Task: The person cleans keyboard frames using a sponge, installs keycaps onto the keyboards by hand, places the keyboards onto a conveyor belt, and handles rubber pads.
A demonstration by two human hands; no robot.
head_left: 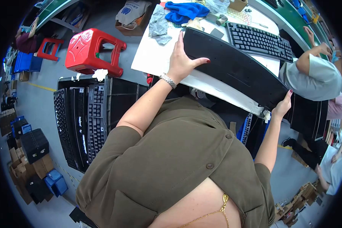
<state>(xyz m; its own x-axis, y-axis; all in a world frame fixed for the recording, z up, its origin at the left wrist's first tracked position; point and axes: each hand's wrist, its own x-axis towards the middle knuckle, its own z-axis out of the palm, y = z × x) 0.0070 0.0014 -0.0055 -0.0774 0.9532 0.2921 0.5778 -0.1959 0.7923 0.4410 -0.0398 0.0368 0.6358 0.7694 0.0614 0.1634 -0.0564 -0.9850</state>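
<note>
A black keyboard is held up at the table's near edge, its plain underside turned towards me. My left hand grips its left end, thumb across the underside and fingers behind the edge. At the opposite end, my right hand is closed on the lower right corner, the thumb on the face. Just behind it, a second black keyboard lies keys up on the white table. The keys of the held keyboard are hidden from view.
A black crate with several keyboards stands on my left, beside a red plastic stool. Blue cloth and a grey rag lie on the table. A co-worker is close on the right.
</note>
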